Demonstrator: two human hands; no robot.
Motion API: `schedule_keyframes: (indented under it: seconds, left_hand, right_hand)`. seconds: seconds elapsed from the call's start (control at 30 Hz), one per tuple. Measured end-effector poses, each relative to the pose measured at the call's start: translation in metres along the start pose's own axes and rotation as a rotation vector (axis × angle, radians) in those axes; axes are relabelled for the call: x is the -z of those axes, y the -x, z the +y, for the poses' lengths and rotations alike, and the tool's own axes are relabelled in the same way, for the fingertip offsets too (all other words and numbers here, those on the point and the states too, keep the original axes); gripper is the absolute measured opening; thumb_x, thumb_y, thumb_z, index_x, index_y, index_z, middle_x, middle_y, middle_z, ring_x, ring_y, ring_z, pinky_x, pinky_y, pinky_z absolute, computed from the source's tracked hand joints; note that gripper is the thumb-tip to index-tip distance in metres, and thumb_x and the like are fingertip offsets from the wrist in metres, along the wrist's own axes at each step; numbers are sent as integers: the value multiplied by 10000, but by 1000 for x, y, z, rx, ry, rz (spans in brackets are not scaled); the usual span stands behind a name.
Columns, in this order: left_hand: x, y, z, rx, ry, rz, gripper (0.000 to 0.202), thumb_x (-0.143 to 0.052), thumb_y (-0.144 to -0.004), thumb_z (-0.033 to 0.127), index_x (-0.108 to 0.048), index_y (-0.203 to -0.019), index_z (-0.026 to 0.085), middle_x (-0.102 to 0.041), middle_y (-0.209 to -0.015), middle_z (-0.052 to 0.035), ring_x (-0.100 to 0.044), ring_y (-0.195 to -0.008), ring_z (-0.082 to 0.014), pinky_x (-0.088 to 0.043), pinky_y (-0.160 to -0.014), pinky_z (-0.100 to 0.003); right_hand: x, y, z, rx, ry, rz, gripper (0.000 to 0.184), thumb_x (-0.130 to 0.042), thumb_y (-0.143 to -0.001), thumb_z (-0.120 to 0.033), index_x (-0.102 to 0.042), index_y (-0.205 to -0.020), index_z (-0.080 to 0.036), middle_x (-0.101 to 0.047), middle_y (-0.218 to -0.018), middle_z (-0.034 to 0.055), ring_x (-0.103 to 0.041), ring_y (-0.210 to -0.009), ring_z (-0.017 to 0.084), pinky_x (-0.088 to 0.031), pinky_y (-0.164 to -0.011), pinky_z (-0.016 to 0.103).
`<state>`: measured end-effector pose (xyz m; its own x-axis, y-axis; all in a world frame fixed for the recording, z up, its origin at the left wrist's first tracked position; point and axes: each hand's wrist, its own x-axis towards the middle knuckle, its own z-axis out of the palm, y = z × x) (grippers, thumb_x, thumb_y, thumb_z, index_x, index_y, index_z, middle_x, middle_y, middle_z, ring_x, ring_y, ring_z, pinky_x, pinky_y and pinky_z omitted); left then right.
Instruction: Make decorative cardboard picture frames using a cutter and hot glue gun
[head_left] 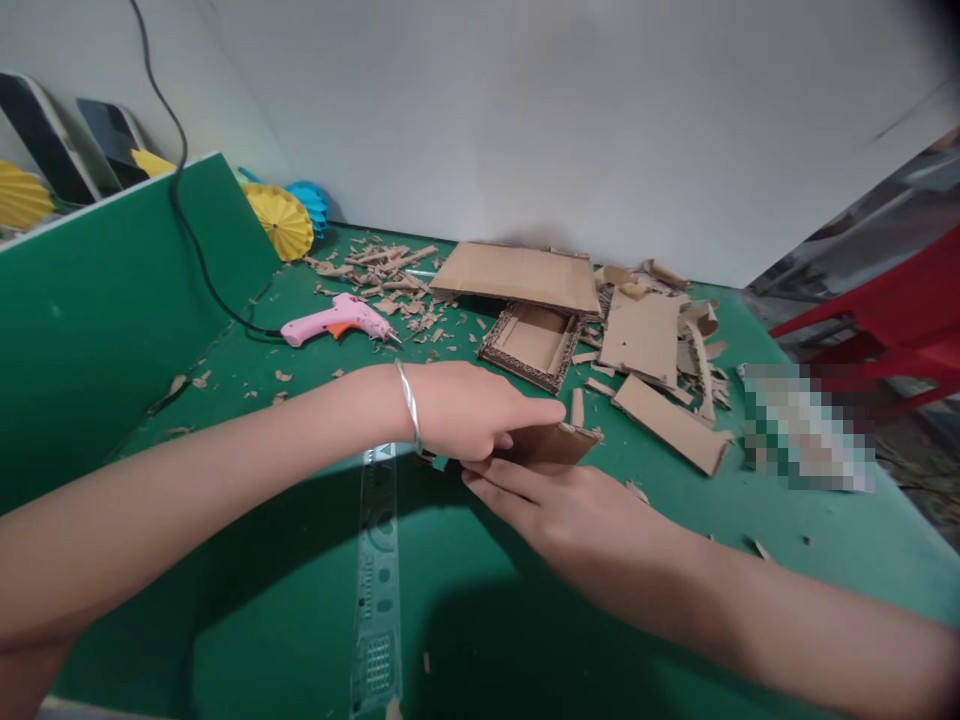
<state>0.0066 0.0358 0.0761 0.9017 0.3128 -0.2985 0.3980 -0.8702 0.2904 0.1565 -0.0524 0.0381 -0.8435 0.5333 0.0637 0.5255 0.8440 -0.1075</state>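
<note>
In the middle of the head view a small brown cardboard piece is held between my two hands, tilted above the table. My left hand, with a silver bangle at the wrist, grips it from the far side, index finger stretched along its top edge. From the near side my right hand presses its fingers together against the lower part of the same piece. The fingertips meet and partly hide each other. A small dark and teal thing shows under my left wrist, too covered to name.
A clear plastic ruler lies in front. Behind are a pink glue gun with its black cord, a cardboard frame, a large cardboard sheet, a cardboard strip and scattered scraps. A green panel stands left.
</note>
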Motion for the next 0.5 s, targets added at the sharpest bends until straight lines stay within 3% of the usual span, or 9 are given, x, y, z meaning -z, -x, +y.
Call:
schedule_keyframes:
  seconds: [0.17, 0.27, 0.37, 0.5]
  left_hand:
    - [-1, 1, 1, 15, 7, 10, 206, -439, -756, 152, -468, -935, 251, -600, -723, 14, -490, -534, -131, -230, -436, -223]
    - [-1, 2, 2, 22, -21, 0, 226, -431, -767, 159, -475, -967, 254, -608, -738, 6, -505, -553, -142, -239, -455, -228]
    - [-2, 3, 3, 20, -67, 4, 222, -430, -778, 186, -478, -986, 248, -593, -706, -2, -481, -530, -148, -237, -461, -235]
    - [-4, 4, 3, 11, -85, 31, 214, -418, -791, 196, -476, -991, 246, -571, -680, -5, -456, -512, -149, -229, -448, -234]
  right_hand:
    - [6, -4, 1, -11, -35, -62, 507, -461, -717, -22, -512, -1221, -53, -591, -1172, 175, -586, -1037, 285, -538, -803, 398]
    - [12, 5, 3, -24, -14, -96, 536, -455, -690, -34, -513, -1223, -48, -579, -1198, 165, -619, -981, 273, -557, -745, 366]
    - [16, 28, 6, -42, 37, -105, 575, -456, -650, -57, -524, -1221, -78, -568, -1223, 128, -664, -850, 250, -569, -622, 331]
    - [18, 69, 8, -171, -23, -26, 495, -445, -727, -53, -585, -1159, -250, -624, -1160, 25, -678, -768, 163, -556, -605, 250]
